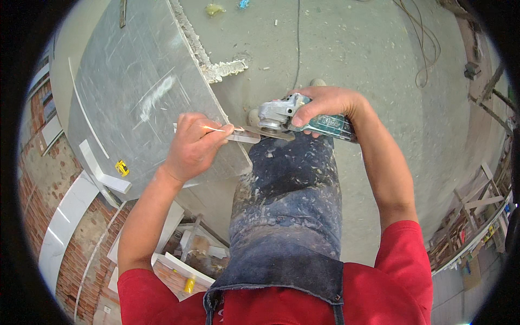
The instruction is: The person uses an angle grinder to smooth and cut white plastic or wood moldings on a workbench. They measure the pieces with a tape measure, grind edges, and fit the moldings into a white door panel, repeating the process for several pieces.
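Grinder (329,125) right of the bench (130,65), right grip (326,102) clamped around it, left grip (195,142) pinching a pale strip (245,138) (bench edge beneath)

A teal angle grinder (337,128) with a metallic head sits toward 2 o'clock from centre, gripped by the right hand (327,106), its thin disc (280,134) nearly edge-on. Toward 11 o'clock, the left hand (196,142) pinches a pale, narrow strip (246,138), its end at the disc; contact is unclear.
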Demonstrator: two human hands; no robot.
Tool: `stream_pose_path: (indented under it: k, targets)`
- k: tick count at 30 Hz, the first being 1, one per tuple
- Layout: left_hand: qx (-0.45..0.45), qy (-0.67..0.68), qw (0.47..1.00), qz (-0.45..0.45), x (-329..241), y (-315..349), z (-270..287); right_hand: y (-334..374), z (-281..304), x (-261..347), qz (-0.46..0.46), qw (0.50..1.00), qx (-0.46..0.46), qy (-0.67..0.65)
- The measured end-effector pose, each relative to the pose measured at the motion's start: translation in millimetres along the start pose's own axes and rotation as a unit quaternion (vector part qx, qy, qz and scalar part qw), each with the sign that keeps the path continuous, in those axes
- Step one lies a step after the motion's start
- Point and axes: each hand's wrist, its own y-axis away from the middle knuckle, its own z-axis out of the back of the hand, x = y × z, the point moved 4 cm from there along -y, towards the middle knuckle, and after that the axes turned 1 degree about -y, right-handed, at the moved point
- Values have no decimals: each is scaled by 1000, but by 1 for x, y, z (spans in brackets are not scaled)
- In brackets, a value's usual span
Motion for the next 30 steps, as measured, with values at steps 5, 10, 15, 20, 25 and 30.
stream_pose_path:
  k: [5, 10, 15, 20, 25, 30]
  targets:
    - [-14, -4, 1000, 18, -1, 8, -3, 11, -1, -3, -25, 1000, -10, -5]
    - [-16, -4, 999, 38, -8, 9, -4, 27, -10, -21, -23, 996, -47, -72]
    - [-55, -11, 995, 79, -19, 16, -10, 38, -37, -41, -2, 978, -88, -189]
    - [-124, -27, 980, 152, -38, 21, -23, 21, -68, -71, 65, 946, -90, -303]
    - [-173, -49, 956, 232, -54, 22, -35, 3, -93, -74, 93, 919, -126, -362]
    - [-214, -49, 936, 274, -67, 19, -45, -10, -101, -64, 129, 905, -122, -387]
